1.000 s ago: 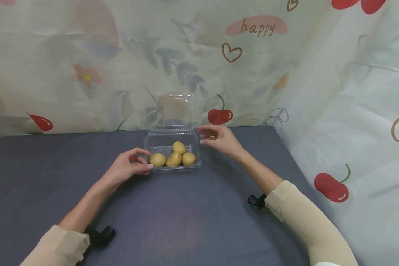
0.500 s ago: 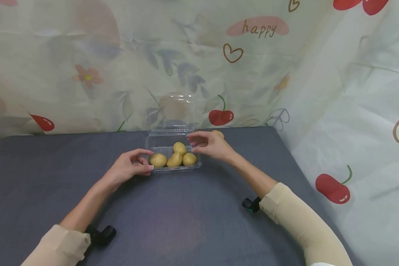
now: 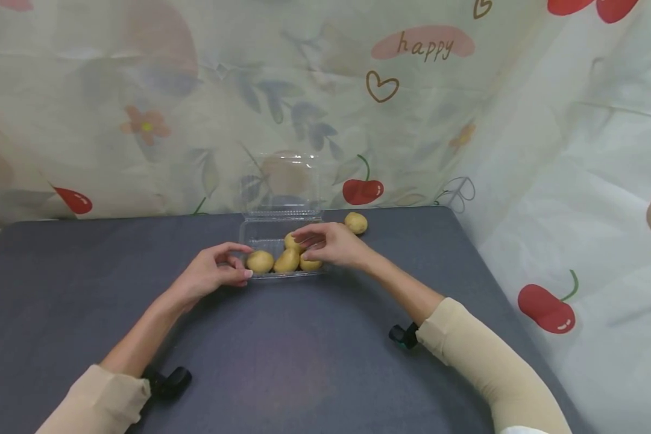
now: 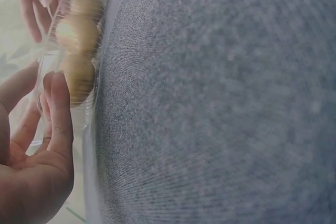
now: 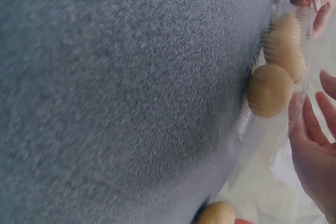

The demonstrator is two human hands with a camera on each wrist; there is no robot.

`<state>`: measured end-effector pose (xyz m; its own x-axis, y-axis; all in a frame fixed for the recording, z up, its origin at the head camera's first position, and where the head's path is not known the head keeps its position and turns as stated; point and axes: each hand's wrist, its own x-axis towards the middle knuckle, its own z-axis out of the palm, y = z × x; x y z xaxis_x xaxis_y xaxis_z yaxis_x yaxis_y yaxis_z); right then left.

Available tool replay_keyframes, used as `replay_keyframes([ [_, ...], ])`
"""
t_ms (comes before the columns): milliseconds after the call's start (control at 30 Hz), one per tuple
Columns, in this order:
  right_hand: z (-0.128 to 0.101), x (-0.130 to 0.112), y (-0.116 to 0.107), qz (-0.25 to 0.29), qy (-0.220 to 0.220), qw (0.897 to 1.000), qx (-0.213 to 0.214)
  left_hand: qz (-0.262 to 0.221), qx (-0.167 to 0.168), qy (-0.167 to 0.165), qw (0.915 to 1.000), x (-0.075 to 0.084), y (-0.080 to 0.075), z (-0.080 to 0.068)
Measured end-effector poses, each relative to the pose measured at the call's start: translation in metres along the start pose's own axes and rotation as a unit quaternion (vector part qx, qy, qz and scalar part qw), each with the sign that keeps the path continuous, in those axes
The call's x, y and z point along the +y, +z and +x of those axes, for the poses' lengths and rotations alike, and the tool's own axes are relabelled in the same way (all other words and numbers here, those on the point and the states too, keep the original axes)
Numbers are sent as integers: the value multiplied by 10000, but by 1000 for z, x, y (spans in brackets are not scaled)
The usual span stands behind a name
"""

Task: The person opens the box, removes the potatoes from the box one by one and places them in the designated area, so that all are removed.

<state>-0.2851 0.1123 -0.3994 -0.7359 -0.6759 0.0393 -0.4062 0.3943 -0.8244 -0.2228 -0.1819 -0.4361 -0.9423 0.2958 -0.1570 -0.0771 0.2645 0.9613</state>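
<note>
Beige sleeves [image 3: 488, 355], black wrist cams, prob.

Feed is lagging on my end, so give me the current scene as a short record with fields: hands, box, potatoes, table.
left hand: holds the left end of the clear plastic box, fingers curled at its rim
right hand: reaches into the box, fingertips on the back potato
box: on the table, lid open and upright behind
potatoes in box: four visible, including the left potato
loose potato: on the table, right of the box, apart from it
table: dark grey cloth surface
</note>
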Motion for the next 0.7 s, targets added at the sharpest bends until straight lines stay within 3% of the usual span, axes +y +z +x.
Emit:
replay_keyframes([
  [333,9,0,10,-70,188,9994,-299,-80,-39,59,9999,-1,1,1],
  [700,16,-2,14,-1353,110,9890,-587,-130,-40,3,9999,-1,1,1],
])
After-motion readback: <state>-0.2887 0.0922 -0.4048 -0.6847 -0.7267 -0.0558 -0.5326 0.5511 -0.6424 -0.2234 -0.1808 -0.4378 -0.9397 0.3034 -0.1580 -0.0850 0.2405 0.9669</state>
